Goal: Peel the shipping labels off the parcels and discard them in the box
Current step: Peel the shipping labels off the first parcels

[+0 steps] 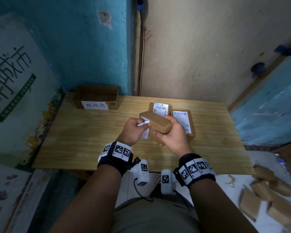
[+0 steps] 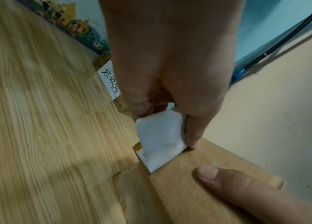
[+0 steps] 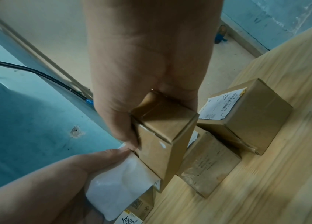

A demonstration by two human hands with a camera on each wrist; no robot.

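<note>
Spanning the scene beneath both hands, the worktop [image 1: 91,132] carries an open box [image 1: 97,96] beyond the left fingers. Right hand [image 1: 174,135] has its fingers wrapped round a parcel [image 1: 155,122], lifted. Left hand [image 1: 133,130] pinches its half-peeled white label [image 1: 144,125], attached at the parcel's end.

Overall light: dim indoor, with a cool blue-green cast from the painted walls.
Brightest area: the far strip of the worktop [image 1: 200,118] and the pale wall above it.
Shadows: soft and dark across the worktop in the left wrist view; the near room corners in the head view sink into gloom.
Blur: cardboard boxes on the floor [image 1: 267,195] smear at lower right; the wood grain streaks in both wrist views.
Distortion: wide-angle bending of walls and worktop edges.
Glare: the peeled label [image 2: 161,139] washes out white.
</note>
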